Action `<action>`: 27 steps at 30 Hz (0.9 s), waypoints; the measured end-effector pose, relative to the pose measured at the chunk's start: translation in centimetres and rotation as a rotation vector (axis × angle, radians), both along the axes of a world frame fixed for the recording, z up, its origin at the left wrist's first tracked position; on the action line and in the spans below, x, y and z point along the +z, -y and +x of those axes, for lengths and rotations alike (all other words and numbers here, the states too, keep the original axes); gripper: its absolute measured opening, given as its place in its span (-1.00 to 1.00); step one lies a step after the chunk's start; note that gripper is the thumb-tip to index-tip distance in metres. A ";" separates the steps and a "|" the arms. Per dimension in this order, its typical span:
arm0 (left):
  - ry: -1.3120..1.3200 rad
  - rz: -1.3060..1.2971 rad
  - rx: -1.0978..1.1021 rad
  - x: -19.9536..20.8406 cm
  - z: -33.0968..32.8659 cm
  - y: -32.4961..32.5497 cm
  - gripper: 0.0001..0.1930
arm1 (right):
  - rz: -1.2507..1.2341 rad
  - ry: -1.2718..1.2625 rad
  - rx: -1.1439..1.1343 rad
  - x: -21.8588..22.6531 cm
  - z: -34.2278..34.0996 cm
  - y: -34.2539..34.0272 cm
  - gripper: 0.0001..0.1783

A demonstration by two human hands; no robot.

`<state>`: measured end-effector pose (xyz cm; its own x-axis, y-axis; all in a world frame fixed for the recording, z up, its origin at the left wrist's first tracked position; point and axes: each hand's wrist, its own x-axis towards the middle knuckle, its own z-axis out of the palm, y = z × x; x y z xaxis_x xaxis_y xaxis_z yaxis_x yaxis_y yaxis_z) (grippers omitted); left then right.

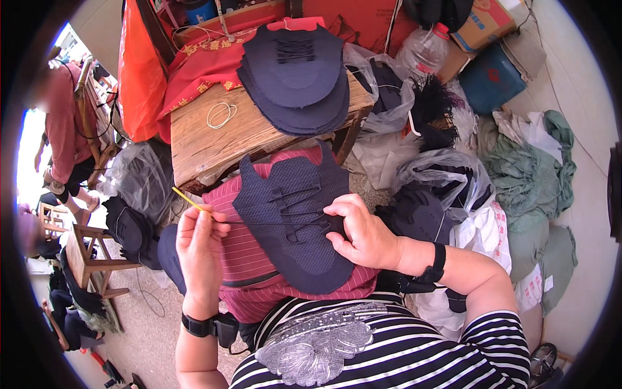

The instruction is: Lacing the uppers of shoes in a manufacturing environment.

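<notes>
A dark navy knitted shoe upper (291, 256) lies flat over a maroon striped cloth on my lap. Black lace (259, 223) zigzags across its middle, and one length runs taut toward my left hand (202, 243). That hand is closed in a pinch on a thin yellow stick (184, 196), which points up and left; the lace reaches the same fingertips. At the upper's right side my right hand (364, 230) is closed, thumb and fingers pinching the dark material beside the lacing. Its fingertips partly hide what they grip.
Ahead stands a wooden bench (207, 146) bearing a stack of similar uppers (295, 84), a loop of pale cord (221, 115) and red cloth (201, 74). Plastic bags of dark pieces (421, 201) lie at right. Another person (68, 123) is at far left near a wooden stool (91, 259).
</notes>
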<state>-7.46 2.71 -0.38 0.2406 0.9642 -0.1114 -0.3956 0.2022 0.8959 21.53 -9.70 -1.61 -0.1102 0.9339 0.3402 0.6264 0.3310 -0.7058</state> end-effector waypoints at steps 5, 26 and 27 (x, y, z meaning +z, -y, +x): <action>-0.021 -0.038 0.020 0.1 -0.7 -0.8 -0.87 | -0.005 0.019 0.025 -0.4 0.3 0.2 -0.38; -1.069 0.920 -0.221 2.4 0.8 2.8 -0.79 | -0.059 0.163 0.183 -0.7 1.6 1.7 -0.13; -1.073 0.922 -0.218 2.3 0.8 2.7 -0.79 | -0.055 0.161 0.185 -0.8 1.6 1.7 -0.13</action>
<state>-6.61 0.01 1.90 0.5927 0.7460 0.3036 0.5076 -0.6386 0.5784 23.18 -11.44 -2.36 -0.3299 0.9093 0.2536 0.6647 0.4146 -0.6215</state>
